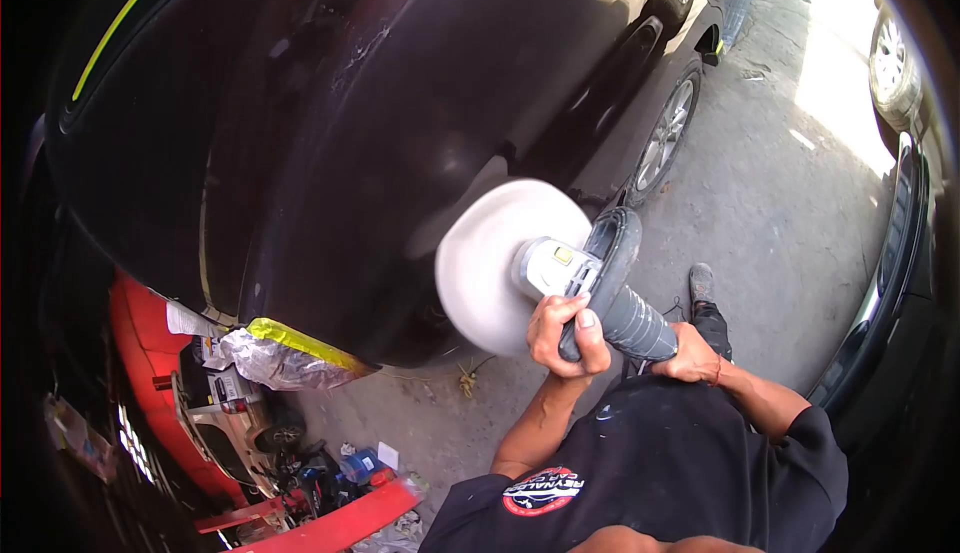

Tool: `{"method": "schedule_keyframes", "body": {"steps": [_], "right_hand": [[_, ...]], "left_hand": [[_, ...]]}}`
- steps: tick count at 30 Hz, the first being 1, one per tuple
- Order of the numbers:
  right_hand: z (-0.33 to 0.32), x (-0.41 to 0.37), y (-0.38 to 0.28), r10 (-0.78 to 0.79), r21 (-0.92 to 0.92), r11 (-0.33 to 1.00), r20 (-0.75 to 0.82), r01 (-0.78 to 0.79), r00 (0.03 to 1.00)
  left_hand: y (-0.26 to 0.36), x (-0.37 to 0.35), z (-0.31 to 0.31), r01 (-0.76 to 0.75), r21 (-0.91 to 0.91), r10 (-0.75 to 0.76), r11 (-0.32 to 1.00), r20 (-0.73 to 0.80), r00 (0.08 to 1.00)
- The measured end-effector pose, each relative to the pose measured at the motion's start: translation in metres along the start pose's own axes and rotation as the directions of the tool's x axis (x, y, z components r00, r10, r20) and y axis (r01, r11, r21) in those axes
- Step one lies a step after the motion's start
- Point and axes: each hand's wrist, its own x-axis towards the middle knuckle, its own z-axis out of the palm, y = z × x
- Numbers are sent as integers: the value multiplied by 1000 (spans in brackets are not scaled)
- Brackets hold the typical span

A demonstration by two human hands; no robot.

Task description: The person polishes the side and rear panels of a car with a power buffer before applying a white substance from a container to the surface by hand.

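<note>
Both hands hold a car polisher (635, 315) with a grey body and a dark loop handle. My left hand (568, 337) is wrapped round the loop handle near the polisher's head. Farther back, my right hand (690, 353) grips the rear end of the body. The wide white polishing pad (485, 268) looks smeared, as if spinning, and overlaps the side of the dark car's front fender (400, 183) in this view. Yellow tape (300, 343) and clear plastic (275, 363) cover the headlight area at the car's front corner.
The car's front wheel (667, 131) stands on the grey concrete floor (760, 253). Another dark vehicle (880, 253) is on the right. At lower left are a red metal beam (350, 521), a blue bottle (360, 465) and assorted clutter. My shoe (702, 281) is on the floor.
</note>
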Motion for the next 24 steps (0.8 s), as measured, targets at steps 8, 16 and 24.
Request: {"method": "schedule_keyframes", "body": {"steps": [8,16,24], "right_hand": [[5,1,3,11,18,1000,107,-13,994],[-13,13,5,18,125,992,-99,-6,995],[8,40,19,30,296,954,-278,56,960]], "left_hand": [[4,-3,-10,27,47,-27,999,4,1000],[-14,43,63,-51,-181,85,982,187,979],[-40,49,89,-75,-276,164,958,313,935]]}}
